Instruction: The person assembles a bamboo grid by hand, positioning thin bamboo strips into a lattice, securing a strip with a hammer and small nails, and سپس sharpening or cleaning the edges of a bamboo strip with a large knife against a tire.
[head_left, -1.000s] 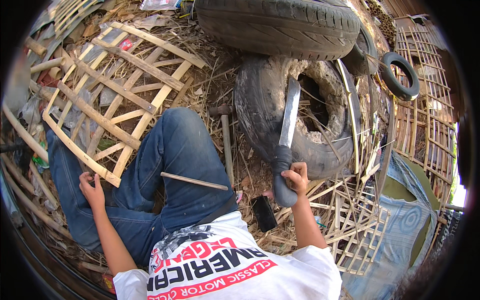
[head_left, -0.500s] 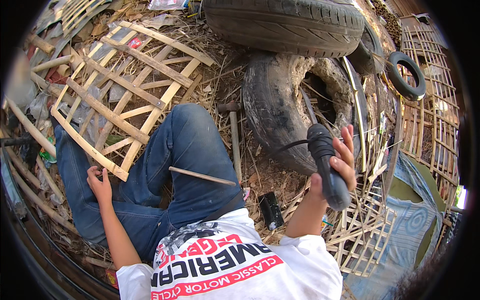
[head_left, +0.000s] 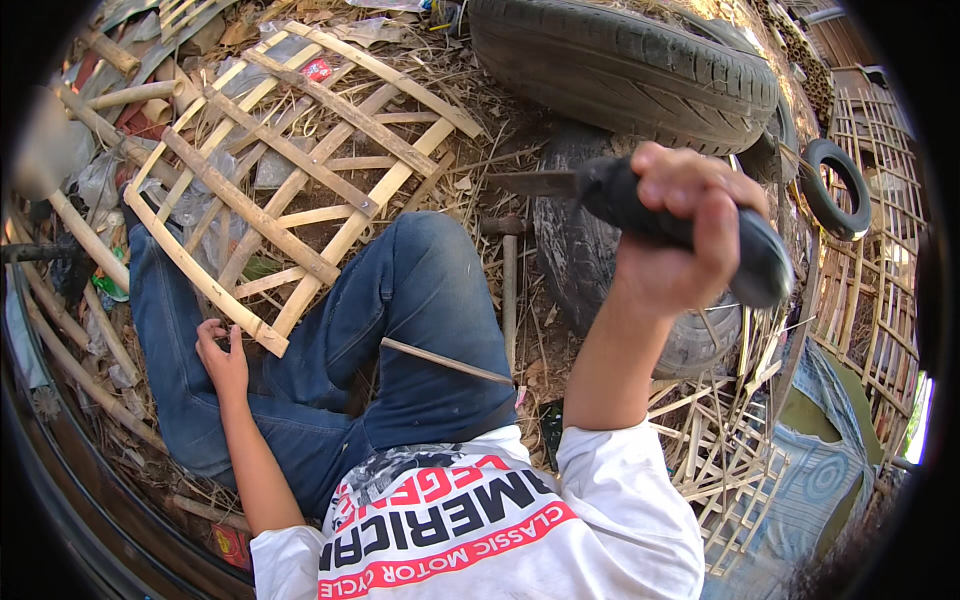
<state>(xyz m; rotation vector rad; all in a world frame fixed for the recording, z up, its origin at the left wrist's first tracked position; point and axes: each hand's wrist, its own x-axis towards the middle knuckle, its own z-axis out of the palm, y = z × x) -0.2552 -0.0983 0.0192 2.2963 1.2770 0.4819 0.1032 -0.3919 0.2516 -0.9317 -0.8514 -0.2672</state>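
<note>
My right hand (head_left: 690,220) is raised in front of the tyres, its fingers wrapped round the thick black handle of a knife (head_left: 612,197). The blade points left and is partly blurred. My left hand (head_left: 222,350) rests by my bent leg, just below the near corner of a bamboo lattice panel (head_left: 285,152). Its thumb and fingers are apart, with nothing visible in them. The panel, made of crossed split strips, leans over my lower leg and the ground. A thin bamboo stick (head_left: 445,362) lies across my thigh.
Ahead, a big tyre (head_left: 630,75) lies above another worn tyre (head_left: 570,250). A hammer (head_left: 508,228) lies beside my knee. Loose bamboo strips (head_left: 720,460) and blue cloth (head_left: 815,465) are at right, with a small tyre (head_left: 836,188) beyond. Bamboo poles (head_left: 90,240) lie at left.
My right hand has risen with the knife and turned it, so the blade now points left instead of away toward the tyre. The left hand stays by the panel's corner. The view has shifted slightly.
</note>
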